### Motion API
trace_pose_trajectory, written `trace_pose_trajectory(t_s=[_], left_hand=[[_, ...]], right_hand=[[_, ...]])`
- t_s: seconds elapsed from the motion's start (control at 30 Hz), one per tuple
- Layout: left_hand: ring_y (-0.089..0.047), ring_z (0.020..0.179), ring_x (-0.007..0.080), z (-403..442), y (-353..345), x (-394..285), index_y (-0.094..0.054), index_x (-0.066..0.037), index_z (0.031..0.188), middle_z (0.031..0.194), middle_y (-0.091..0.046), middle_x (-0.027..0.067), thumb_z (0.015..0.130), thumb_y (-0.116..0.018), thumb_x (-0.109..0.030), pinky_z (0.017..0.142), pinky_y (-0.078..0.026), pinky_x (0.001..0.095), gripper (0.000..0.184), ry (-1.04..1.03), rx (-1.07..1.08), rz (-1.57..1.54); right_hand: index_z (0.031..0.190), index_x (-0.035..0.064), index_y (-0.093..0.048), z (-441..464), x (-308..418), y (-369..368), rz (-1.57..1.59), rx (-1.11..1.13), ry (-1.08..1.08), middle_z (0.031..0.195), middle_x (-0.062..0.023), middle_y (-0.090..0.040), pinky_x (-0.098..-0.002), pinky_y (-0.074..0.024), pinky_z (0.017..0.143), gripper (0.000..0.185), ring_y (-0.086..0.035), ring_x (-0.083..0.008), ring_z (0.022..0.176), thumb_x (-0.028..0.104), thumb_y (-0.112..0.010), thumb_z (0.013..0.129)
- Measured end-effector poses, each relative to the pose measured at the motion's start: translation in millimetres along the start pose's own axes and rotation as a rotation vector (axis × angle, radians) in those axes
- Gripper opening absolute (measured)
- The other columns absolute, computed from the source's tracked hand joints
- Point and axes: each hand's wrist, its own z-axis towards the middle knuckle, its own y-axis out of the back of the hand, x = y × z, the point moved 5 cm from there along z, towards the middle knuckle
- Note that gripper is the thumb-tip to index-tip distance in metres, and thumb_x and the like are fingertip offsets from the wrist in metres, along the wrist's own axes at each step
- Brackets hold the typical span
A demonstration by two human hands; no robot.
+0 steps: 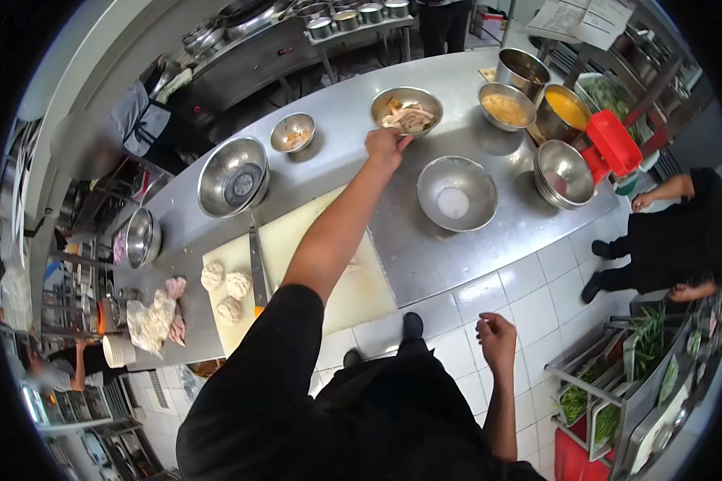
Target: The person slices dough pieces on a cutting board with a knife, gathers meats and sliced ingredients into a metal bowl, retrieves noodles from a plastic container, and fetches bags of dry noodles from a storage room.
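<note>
My left hand (387, 148) reaches across the steel table to the near rim of a metal bowl (430, 99) that holds pale sliced pieces. Its fingers are closed on that rim. My right hand (497, 333) hangs over the tiled floor beside my body, fingers curled, and what it holds, if anything, cannot be made out. Under my left arm lies a cutting board (353, 301) with pale round lumps (238, 284) and a knife (257, 264) with an orange handle. Nearer my right side stands a metal bowl (480, 188) with something white at its bottom.
A colander (233, 176) and a small bowl (293, 132) stand left of my hand. At the right are a bowl of yellowish food (507, 107), stacked bowls (564, 174) and a red scoop (612, 144). A person in black (670, 232) stands at the right.
</note>
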Motion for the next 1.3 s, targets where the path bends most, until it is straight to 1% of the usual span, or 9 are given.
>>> trace_pose_trajectory(t_s=[0.13, 0.2, 0.4, 0.5, 0.77, 0.9, 0.97, 1.07, 1.3], left_hand=[[-0.057, 0.083, 0.0293, -5.6, -21.4, 32.1, -0.047, -0.002, 0.114, 0.106, -0.052, 0.0139, 0.083, -0.059, -0.003, 0.07, -0.056, 0.0382, 0.033, -0.011, 0.12, 0.017], [-0.053, 0.1, 0.0289, -55.9, -31.0, 27.7, -0.047, -0.005, 0.118, 0.113, -0.048, 0.0113, 0.088, -0.051, -0.003, 0.084, -0.052, 0.0381, 0.031, 0.139, 0.03, 0.215], [-0.058, 0.089, 0.021, -155.2, 21.0, -34.3, -0.055, -0.002, 0.106, 0.103, -0.058, 0.0071, 0.095, -0.049, -0.018, 0.075, -0.05, 0.0327, 0.02, 0.073, 0.358, 0.329], [-0.06, 0.084, 0.0182, -227.0, 90.3, -106.1, -0.058, -0.003, 0.097, 0.097, -0.06, 0.0064, 0.094, -0.052, -0.02, 0.074, -0.051, 0.0309, 0.018, -0.074, 0.371, 0.424], [-0.06, 0.089, 0.0161, -484.6, 397.4, -321.6, -0.055, -0.005, 0.103, 0.1, -0.06, 0.0052, 0.089, -0.061, -0.023, 0.078, -0.049, 0.0307, 0.024, -0.56, -0.052, 0.394], [-0.06, 0.091, 0.0178, -626.5, 498.3, -392.8, -0.053, -0.005, 0.109, 0.104, -0.058, 0.0085, 0.09, -0.059, -0.028, 0.078, -0.049, 0.0316, 0.031, -0.762, -0.327, 0.353], [-0.06, 0.092, 0.0189, -680.2, 528.4, -422.9, -0.052, -0.004, 0.11, 0.105, -0.058, 0.01, 0.092, -0.056, -0.032, 0.078, -0.049, 0.032, 0.033, -0.834, -0.401, 0.31], [-0.059, 0.093, 0.0199, -733.1, 554.2, -471.8, -0.052, -0.004, 0.11, 0.105, -0.057, 0.0101, 0.092, -0.055, -0.032, 0.078, -0.049, 0.0331, 0.034, -0.937, -0.478, 0.286], [-0.059, 0.09, 0.0202, -763.2, 570.2, -579.1, -0.052, -0.004, 0.108, 0.102, -0.056, 0.01, 0.093, -0.054, -0.034, 0.076, -0.05, 0.0324, 0.034, -1.139, -0.435, 0.321]], right_hand=[[0.095, -0.0011, -0.063, -3.4, -9.1, 7.1, -0.002, 0.007, -0.07, 0.071, -0.006, -0.063, -0.0232, -0.0466, 0.053, 0.013, -0.058, -0.0102, 0.059, 0.006, -0.058, 0.085], [0.095, -0.0015, -0.063, -0.7, -14.8, 3.2, -0.01, 0.025, -0.074, 0.071, -0.0063, -0.063, -0.0234, -0.0468, 0.053, 0.013, -0.058, -0.0101, 0.059, 0.006, -0.057, 0.086], [0.097, -0.0033, -0.064, -4.4, 3.5, -40.2, -0.159, 0.205, 0.056, 0.072, -0.0071, -0.064, -0.0241, -0.0475, 0.054, 0.016, -0.058, -0.0113, 0.059, 0.007, -0.058, 0.085], [0.094, -0.0041, -0.065, -31.4, 31.0, -83.5, -0.212, 0.32, 0.114, 0.069, -0.0085, -0.064, -0.0258, -0.0485, 0.057, 0.017, -0.059, -0.0114, 0.059, 0.008, -0.06, 0.084], [0.095, -0.0047, -0.064, -196.8, 88.1, -289.3, -0.323, 0.913, 0.481, 0.073, -0.0074, -0.065, -0.0253, -0.0483, 0.057, 0.02, -0.059, -0.0121, 0.061, 0.011, -0.06, 0.084], [0.097, -0.0032, -0.065, -296.7, 94.2, -401.2, -0.444, 1.233, 0.714, 0.071, -0.0083, -0.064, -0.0267, -0.0477, 0.057, 0.021, -0.059, -0.0125, 0.061, 0.012, -0.062, 0.083], [0.098, -0.0022, -0.065, -336.9, 100.1, -444.1, -0.464, 1.306, 0.93, 0.07, -0.0098, -0.064, -0.0276, -0.048, 0.059, 0.023, -0.059, -0.0133, 0.061, 0.014, -0.064, 0.081], [0.097, -0.0012, -0.066, -383.4, 102.5, -488.2, -0.539, 1.46, 0.948, 0.073, -0.0126, -0.066, -0.0289, -0.0496, 0.063, 0.026, -0.062, -0.0173, 0.066, 0.017, -0.066, 0.079], [0.096, -0.0008, -0.067, -412.7, 106.6, -564.9, -0.6, 1.461, 0.984, 0.081, -0.0163, -0.068, -0.0309, -0.0509, 0.069, 0.028, -0.066, -0.021, 0.075, 0.021, -0.067, 0.078]])
